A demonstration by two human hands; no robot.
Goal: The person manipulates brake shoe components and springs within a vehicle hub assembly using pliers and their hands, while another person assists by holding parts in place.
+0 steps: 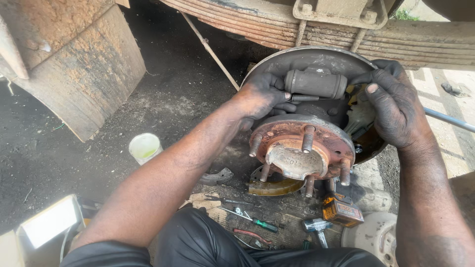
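A rusty wheel hub [297, 148] with several studs sticks out from a dark round backing plate [311, 57]. Above the hub sits a grey wheel cylinder [316, 83] with a coiled spring [303, 98] just under it. My left hand [262, 94], black with grease, grips at the cylinder's left end and the spring. My right hand [396, 106] holds the right edge of the brake assembly, its fingers curled over the plate's rim beside a brake shoe [360, 116].
Leaf springs [396, 42] run overhead. A mud flap [84, 74] hangs at left. On the ground lie a pale plastic cup [145, 147], a screwdriver [257, 222], pliers [252, 236], an orange tool [341, 210], a hammer [318, 227] and a brake drum [373, 236].
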